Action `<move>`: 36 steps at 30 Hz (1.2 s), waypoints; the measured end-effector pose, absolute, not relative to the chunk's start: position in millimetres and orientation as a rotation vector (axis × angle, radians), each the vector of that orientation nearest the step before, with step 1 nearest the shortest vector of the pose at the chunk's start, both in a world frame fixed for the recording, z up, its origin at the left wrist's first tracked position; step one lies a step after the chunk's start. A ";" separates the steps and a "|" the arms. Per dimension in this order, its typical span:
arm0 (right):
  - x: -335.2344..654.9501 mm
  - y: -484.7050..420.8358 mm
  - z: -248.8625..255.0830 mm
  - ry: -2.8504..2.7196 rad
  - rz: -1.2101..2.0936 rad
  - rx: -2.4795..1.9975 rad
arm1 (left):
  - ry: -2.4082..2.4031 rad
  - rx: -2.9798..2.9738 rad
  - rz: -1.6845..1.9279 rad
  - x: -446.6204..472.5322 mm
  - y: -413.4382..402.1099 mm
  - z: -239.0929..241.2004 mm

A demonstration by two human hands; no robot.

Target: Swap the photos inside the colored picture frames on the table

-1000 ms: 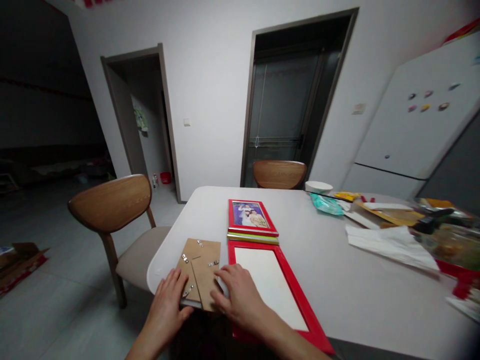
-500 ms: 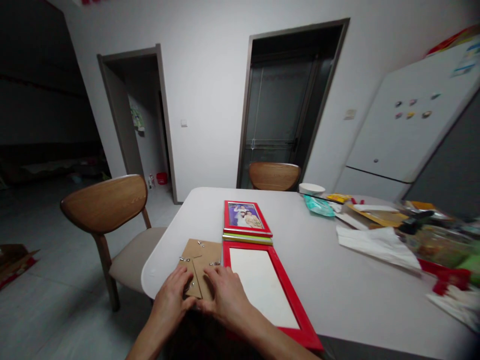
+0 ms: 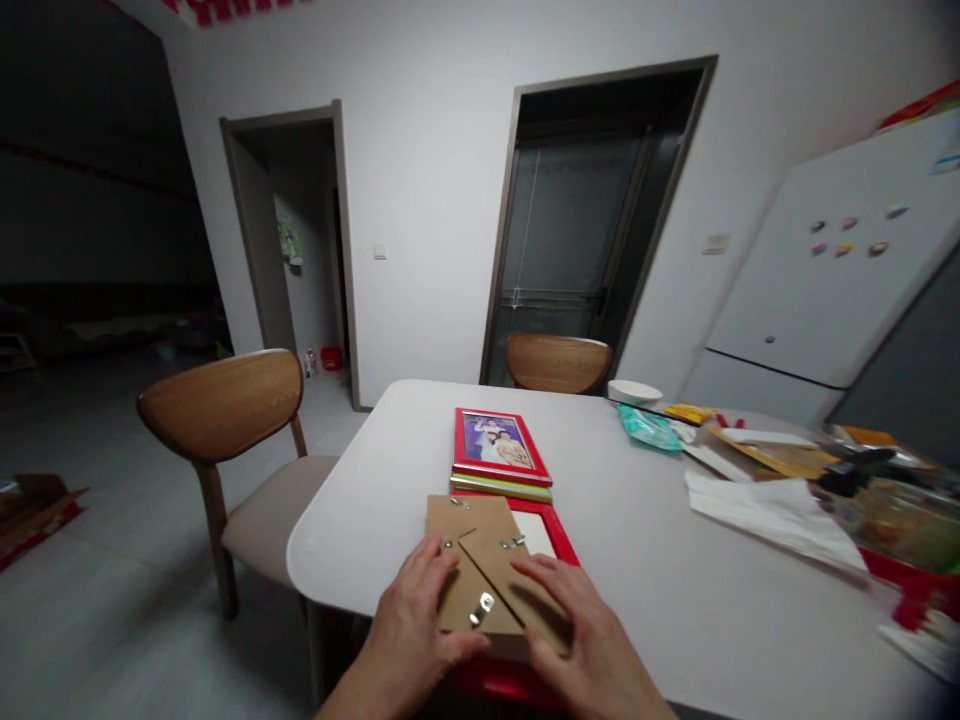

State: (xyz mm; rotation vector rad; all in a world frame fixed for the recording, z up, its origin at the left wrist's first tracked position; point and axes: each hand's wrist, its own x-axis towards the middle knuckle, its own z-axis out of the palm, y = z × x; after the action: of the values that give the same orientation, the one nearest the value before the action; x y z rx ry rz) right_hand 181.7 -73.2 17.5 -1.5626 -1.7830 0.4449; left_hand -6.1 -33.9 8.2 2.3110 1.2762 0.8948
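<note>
A brown picture frame backing board [image 3: 487, 570] with metal clips and a diagonal slit is gripped at its near sides by both my hands. My left hand [image 3: 420, 615] has its fingers on the left edge, thumb at the near edge. Along the right edge, my right hand [image 3: 574, 620] holds it the same way. The board covers much of a red picture frame [image 3: 559, 530], whose white panel shows at the upper right. Whether board and frame touch I cannot tell. Beyond lies a stack of frames, topped by a red-framed photo [image 3: 501, 445] of people.
The white table [image 3: 630, 560] carries a teal packet [image 3: 649, 428], a white bowl [image 3: 634, 392], white paper [image 3: 772, 515] and a plastic container [image 3: 900, 515] on the right. Wooden chairs stand at the left [image 3: 225, 410] and far side [image 3: 559, 362].
Both hands have carried the backing board to the right, from beside the red frame to over it. The view has shifted slightly. The stacked frames stay in place.
</note>
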 end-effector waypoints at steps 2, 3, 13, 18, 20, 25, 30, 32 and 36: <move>204.5 -82.5 12.0 -1.770 0.421 -1.657 | 1.210 2.344 0.843 10.0 -38.4 1.7; 213.6 -85.8 9.0 -1.781 0.402 -1.695 | 1.187 2.364 0.809 16.8 -40.1 -1.7; 213.5 -82.8 -13.8 -2.044 0.298 -1.671 | 1.184 2.473 0.683 23.5 -41.3 -10.3; 211.5 -79.2 -15.1 -2.068 0.206 -1.682 | 1.100 2.480 0.538 13.3 -41.4 -11.0; 213.4 -78.8 -15.8 -2.036 0.174 -1.721 | 1.092 2.466 0.518 11.3 -42.2 -12.6; 216.7 -80.5 -21.9 -1.991 0.109 -1.773 | 1.076 2.439 0.572 9.8 -43.4 -18.5; 223.2 -73.5 -32.6 -1.890 0.085 -1.815 | 0.935 2.506 0.538 10.8 -44.7 -22.8; 227.0 -69.5 -36.3 -1.773 0.122 -1.856 | 0.915 2.520 0.532 9.7 -47.0 -18.8; 227.2 -69.4 -38.3 -1.630 0.273 -1.869 | 0.879 2.541 0.535 2.1 -53.2 1.1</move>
State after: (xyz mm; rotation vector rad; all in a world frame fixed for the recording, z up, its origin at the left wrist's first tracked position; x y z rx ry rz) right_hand 227.2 -69.4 -38.3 -1.8691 -1.6300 0.2731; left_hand 2.1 -53.2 1.1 2.5414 0.8787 0.5350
